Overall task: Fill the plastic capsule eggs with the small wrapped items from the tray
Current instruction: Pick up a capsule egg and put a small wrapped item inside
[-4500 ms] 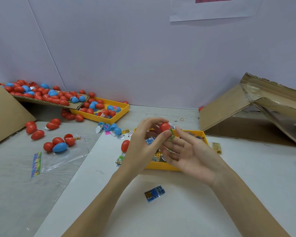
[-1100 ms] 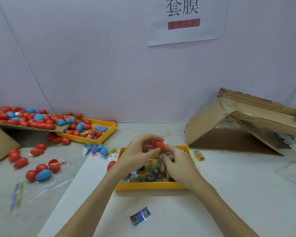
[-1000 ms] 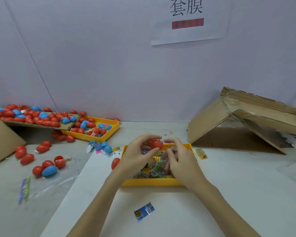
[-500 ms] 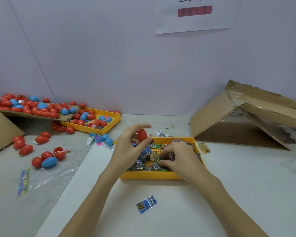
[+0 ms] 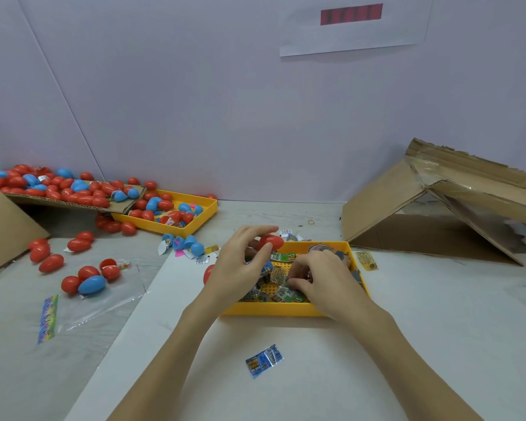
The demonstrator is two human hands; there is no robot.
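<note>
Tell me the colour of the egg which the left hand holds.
Red. The egg shows best in the head view, pinched in the left hand.

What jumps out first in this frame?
The two hands meeting over the yellow tray at centre: the left hand holds a red egg above the tray's far edge, while the right hand digs among the wrapped items. Next, the spill of red and blue eggs at far left, and one blue packet lying alone near the viewer.
</note>
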